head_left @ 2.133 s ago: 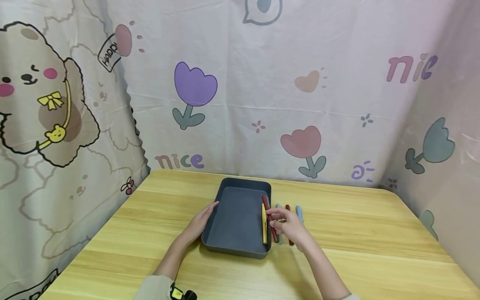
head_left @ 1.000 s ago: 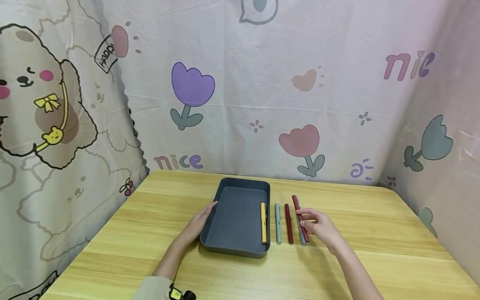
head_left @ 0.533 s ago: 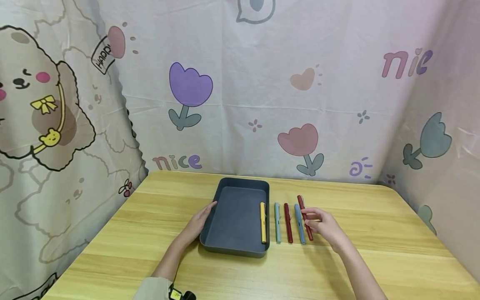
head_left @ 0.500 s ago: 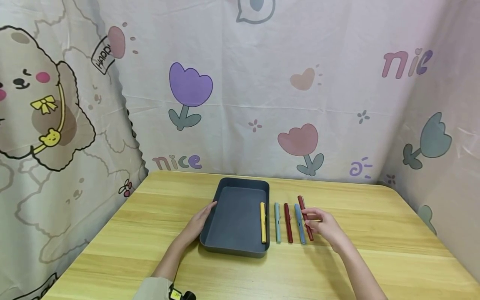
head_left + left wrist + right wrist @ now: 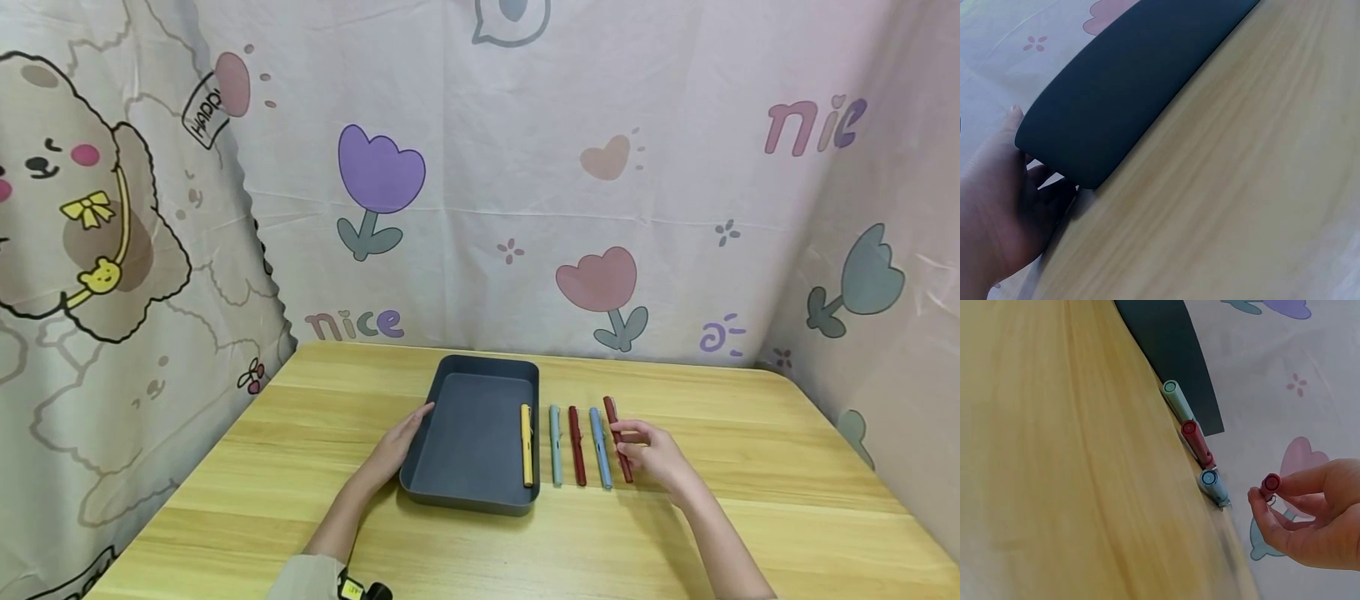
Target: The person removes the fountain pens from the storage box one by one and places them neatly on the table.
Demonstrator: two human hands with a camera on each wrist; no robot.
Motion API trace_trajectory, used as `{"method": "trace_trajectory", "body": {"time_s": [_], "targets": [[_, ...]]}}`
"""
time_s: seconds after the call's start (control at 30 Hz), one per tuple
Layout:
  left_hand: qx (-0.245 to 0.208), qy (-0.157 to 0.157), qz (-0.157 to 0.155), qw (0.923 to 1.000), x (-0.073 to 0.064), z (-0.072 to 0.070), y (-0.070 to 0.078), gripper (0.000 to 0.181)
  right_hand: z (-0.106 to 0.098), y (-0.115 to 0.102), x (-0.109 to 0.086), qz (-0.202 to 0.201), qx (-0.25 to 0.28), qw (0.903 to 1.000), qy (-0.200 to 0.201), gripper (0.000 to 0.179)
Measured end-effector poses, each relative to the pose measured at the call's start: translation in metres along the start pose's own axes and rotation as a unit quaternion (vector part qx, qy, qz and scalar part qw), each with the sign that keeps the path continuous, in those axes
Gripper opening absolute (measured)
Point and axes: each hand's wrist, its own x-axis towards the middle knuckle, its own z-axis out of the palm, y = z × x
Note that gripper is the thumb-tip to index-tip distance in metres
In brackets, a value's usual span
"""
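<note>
In the head view my right hand (image 5: 652,454) pinches a dark red capped pen (image 5: 610,408) between thumb and fingertips, just right of a blue pen (image 5: 601,450). The right wrist view shows the held pen end-on (image 5: 1270,482), clear of the tabletop. Left of the blue pen lie a second dark red pen (image 5: 577,446) and a pale green pen (image 5: 556,446), roughly parallel. A yellow pen (image 5: 527,446) lies inside the dark grey tray (image 5: 468,506), along its right wall. My left hand (image 5: 393,450) rests against the tray's left side, fingers loosely extended.
The wooden table (image 5: 337,392) stretches out on both sides of the tray. A printed cloth (image 5: 480,167) hangs behind the table and along its sides. A black strap with a small device (image 5: 363,587) is on the left forearm.
My right hand has carried the dark red pen rightward from the tray's right edge, past the other pens, to the right of the blue one. My left hand has stayed at the tray.
</note>
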Motion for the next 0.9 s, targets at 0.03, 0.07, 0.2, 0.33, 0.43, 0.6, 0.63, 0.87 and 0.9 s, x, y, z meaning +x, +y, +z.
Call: {"method": "trace_trajectory", "body": {"time_s": [0.03,0.07,0.2,0.33,0.43,0.6,0.63,0.87,0.9], "targets": [[0.003,0.0,-0.001,1.0,-0.002,0.0,0.005,0.043,0.0,0.0,0.0,0.0,-0.004,1.0,0.001,0.035],[0.004,0.0,-0.001,1.0,-0.002,0.0,0.005,0.043,-0.001,0.001,0.0,0.0,-0.005,1.0,0.002,0.035],[0.003,0.001,-0.003,1.0,-0.003,0.0,0.006,0.043,-0.003,0.007,0.0,-0.012,-0.006,0.9999,-0.001,0.033],[0.001,0.002,-0.003,1.0,-0.003,0.0,0.007,0.043,-0.008,0.015,0.003,-0.033,0.0,0.9994,-0.013,0.03],[0.0,0.0,0.0,1.0,-0.003,0.0,0.007,0.043,-0.009,0.018,0.003,-0.023,0.0,0.9997,-0.01,0.031],[0.001,-0.002,0.001,1.0,-0.002,0.0,0.007,0.043,-0.007,0.018,0.005,0.012,-0.01,0.9999,0.007,0.033],[0.0,-0.002,0.0,1.0,-0.002,0.0,0.007,0.043,-0.008,0.019,0.005,0.014,-0.012,0.9998,0.006,0.033],[-0.003,-0.001,-0.006,1.0,-0.002,0.0,0.006,0.043,-0.008,0.022,0.006,0.026,-0.01,0.9996,0.003,0.032],[-0.002,-0.001,-0.006,1.0,-0.002,0.0,0.006,0.043,-0.008,0.022,0.006,0.028,-0.009,0.9996,0.004,0.032]]}}
